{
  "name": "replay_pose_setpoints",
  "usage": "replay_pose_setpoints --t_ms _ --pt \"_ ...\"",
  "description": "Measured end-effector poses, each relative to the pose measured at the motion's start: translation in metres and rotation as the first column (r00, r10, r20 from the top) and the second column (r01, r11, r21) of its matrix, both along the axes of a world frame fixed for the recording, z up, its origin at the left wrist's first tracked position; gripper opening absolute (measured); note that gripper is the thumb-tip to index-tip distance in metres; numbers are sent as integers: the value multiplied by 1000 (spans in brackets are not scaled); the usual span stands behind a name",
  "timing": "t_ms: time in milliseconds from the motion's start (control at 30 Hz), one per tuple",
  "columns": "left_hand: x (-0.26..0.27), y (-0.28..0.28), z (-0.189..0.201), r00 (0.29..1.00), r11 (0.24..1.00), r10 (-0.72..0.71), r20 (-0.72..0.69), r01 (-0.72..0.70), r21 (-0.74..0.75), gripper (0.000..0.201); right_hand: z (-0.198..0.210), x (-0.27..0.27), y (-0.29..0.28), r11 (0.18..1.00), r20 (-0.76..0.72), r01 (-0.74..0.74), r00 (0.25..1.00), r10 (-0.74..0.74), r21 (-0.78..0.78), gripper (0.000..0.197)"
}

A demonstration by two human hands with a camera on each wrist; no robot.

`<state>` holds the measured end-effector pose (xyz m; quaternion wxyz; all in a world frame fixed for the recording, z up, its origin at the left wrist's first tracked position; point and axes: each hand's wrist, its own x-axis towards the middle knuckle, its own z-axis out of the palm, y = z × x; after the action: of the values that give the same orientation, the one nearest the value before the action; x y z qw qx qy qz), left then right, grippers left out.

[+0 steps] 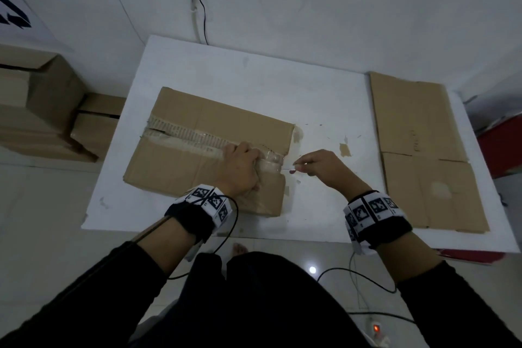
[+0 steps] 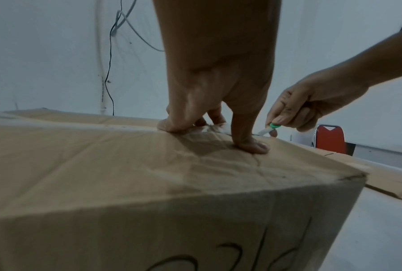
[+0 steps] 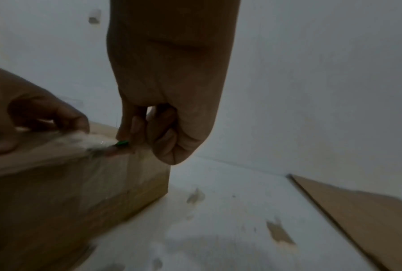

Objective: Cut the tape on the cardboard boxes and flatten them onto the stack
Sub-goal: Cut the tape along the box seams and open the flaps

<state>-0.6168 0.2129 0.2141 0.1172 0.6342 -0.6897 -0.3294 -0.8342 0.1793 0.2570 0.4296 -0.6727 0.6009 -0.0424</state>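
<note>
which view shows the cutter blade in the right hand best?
Left wrist view: the cutter shows sharply, green tip and pale blade pinched in the right hand at the box top edge. Right wrist shows only a blurred green bit. Head view shows a tiny sliver.

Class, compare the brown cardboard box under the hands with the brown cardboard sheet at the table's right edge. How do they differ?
The taped brown cardboard box stands full-height; the flattened brown cardboard sheet lies flat. The box carries clear tape; none shows on the sheet. Both rest on the white table.
</note>
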Motion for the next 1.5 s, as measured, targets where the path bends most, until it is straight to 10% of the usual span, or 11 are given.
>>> replay_pose_setpoints --t_ms 267,400,600,800,1367,1500 --pt "4 1 5 1000 994 3 4 -2 -107 67 -19 -24 30 979 -27 8 1000 -3 205 14" --pt "4 0 14 983 989 -131 130 138 -47 58 -34 -52 44 960 105 260 957 -271 103 17" --pt "-28 17 -2 988 988 151 -35 -152 -13 40 -37 -46 52 872 353 483 805 -477 75 16" --pt "-46 24 -17 716 864 481 -506 -486 133 43 -47 -14 56 918 354 390 871 -342 -72 23" --pt "-43 32 -26 771 921 351 -531 -386 47 68 -64 32 32 842 361 465 861 -358 -272 14" --pt "-42 32 -21 763 940 326 -558 -325 105 75 -75 28 -2 704 359 636 767 -532 -315 17"
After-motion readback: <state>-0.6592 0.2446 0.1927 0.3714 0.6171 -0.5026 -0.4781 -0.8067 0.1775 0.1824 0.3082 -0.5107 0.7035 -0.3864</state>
